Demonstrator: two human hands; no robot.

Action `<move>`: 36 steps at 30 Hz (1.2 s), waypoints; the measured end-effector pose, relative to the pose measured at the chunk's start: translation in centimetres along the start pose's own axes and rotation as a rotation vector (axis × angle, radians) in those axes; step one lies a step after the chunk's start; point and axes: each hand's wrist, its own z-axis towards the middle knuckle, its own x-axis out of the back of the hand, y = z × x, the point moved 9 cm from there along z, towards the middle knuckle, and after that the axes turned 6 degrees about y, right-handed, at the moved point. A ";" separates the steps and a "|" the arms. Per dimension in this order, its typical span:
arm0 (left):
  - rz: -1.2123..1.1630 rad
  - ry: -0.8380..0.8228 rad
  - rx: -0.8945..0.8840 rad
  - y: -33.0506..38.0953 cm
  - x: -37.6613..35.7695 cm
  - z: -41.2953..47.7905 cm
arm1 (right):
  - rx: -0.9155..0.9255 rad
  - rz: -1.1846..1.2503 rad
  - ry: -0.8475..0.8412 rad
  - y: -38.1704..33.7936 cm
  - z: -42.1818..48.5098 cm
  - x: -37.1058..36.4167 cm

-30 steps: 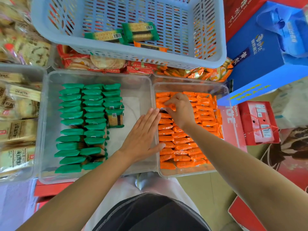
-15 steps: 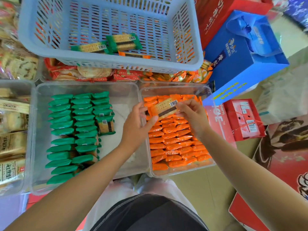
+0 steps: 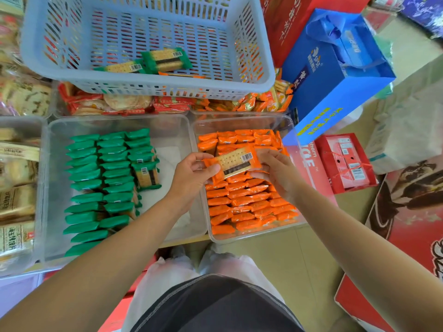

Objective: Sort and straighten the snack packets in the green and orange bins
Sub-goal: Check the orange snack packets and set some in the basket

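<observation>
Head camera looks down on two clear bins side by side in front of the person. The left hand (image 3: 191,178) and the right hand (image 3: 275,173) together hold one orange packet (image 3: 236,161) face up, barcode toward its right end, raised just above the far half of the orange bin (image 3: 239,123). The left thumb presses on the packet's left end with the fingers curled beneath it; the right hand's fingers are curled round the right end. Below it, the orange packets (image 3: 244,202) stand on edge in tight rows that fill that bin. In the green bin (image 3: 177,130), just beside it on the left, the green packets (image 3: 96,178) stand in three columns against the left side, and the right part of its floor is bare. One green packet (image 3: 146,176) in the third column leans face up, showing its cracker. Beyond both bins a blue basket (image 3: 167,88) rests on other snack trays and holds two green packets (image 3: 165,59) and a thin orange one (image 3: 182,75). A blue gift bag (image 3: 335,75) stands to the right of the basket.
</observation>
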 end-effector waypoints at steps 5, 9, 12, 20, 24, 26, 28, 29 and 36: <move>0.003 -0.021 -0.047 0.1 -0.3 -0.6 | 0.007 0.033 0.040 -0.1 0.2 0.3; 0.032 -0.038 -0.114 0.1 -0.3 -1.2 | 0.040 -0.004 0.055 -0.2 0.2 0.8; 0.296 -0.108 -0.348 1.2 -0.9 -2.1 | 0.071 -0.050 0.077 0.0 0.0 1.2; 0.730 -0.085 -0.637 2.2 -1.9 -3.9 | 0.002 -0.033 0.103 0.7 -0.5 2.5; 0.655 -0.048 -0.600 2.1 -1.9 -3.9 | -0.042 0.098 0.016 0.3 -0.8 2.0; 0.560 -0.034 -0.552 2.0 -1.9 -4.2 | -0.048 0.076 -0.033 0.2 -1.1 1.8; 0.460 -0.002 -0.474 1.7 -1.7 -4.2 | -0.034 0.014 -0.068 0.4 -1.3 1.6; 0.395 0.007 -0.426 1.5 -1.6 -4.0 | -0.021 -0.016 -0.075 0.5 -1.5 1.5; 0.107 0.001 -0.221 -0.7 -1.4 -2.4 | -0.018 0.090 -0.117 0.6 -1.6 1.3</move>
